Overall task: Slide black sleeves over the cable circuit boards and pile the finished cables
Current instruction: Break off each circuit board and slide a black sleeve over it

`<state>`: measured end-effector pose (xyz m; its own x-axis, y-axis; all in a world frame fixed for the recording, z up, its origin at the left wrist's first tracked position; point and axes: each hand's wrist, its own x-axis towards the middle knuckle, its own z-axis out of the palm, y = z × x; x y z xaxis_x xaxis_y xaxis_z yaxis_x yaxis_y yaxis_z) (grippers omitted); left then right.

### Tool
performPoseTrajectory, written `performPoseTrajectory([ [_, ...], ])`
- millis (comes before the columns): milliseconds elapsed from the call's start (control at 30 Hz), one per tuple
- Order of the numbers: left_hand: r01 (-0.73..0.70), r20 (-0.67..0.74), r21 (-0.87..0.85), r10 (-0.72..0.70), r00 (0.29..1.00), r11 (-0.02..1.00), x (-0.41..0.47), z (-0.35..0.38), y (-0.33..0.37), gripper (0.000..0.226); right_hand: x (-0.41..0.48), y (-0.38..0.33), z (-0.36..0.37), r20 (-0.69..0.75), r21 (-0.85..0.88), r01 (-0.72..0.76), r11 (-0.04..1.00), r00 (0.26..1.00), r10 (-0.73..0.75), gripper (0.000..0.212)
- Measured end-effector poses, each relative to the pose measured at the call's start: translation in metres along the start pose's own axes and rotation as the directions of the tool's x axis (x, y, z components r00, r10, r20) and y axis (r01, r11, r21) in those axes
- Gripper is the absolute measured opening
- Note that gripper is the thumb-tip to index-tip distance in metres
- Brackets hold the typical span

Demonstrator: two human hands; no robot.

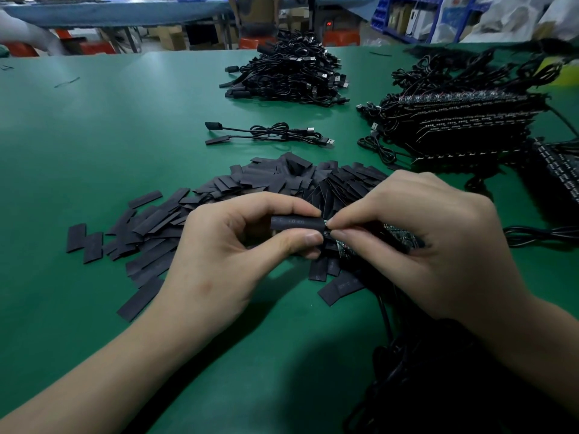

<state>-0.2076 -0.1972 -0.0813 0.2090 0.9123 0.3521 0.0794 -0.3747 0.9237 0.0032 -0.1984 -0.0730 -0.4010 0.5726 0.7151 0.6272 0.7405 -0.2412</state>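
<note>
Black sleeve [297, 223] in left hand [219, 261], circuit board [402, 239] in right hand [438, 242].

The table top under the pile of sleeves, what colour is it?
Green, a plain table top, seen clearly in the head view.

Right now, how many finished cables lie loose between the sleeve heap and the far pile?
2: one black sleeved USB cable behind, a second cable in front, side by side. None seem hidden.
</note>
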Motion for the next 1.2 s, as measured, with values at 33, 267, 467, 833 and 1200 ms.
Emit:
performPoseTrajectory([
  [33,-0.006,-0.001,0.007,0.006,1.000,1.000,0.000,0.000,0.000,0.020,0.000,-0.001,0.000,-0.001,0.009,-0.014,1.000,1.000,0.014,0.005],
  [267,-0.096,-0.024,0.136,0.100,0.995,0.986,0.001,-0.005,-0.001,0.019,0.004,-0.003,-0.005,0.117,0.256,-0.357,0.898,0.934,0.338,0.008],
  [467,-0.170,-0.090,0.280,0.203,0.975,0.945,0.002,-0.009,-0.004,0.034,0.005,0.000,-0.002,0.258,0.354,-0.448,0.821,0.891,0.374,0.012],
  [833,-0.114,-0.237,0.154,0.149,0.960,0.981,0.002,-0.006,-0.005,0.020,0.003,0.004,0.003,0.225,0.504,-0.485,0.714,0.872,0.434,0.007],
  [1200,-0.047,-0.145,0.008,0.048,0.988,0.999,0.003,-0.002,-0.002,0.027,0.002,-0.002,0.006,0.191,0.491,-0.415,0.766,0.909,0.370,0.007],
])
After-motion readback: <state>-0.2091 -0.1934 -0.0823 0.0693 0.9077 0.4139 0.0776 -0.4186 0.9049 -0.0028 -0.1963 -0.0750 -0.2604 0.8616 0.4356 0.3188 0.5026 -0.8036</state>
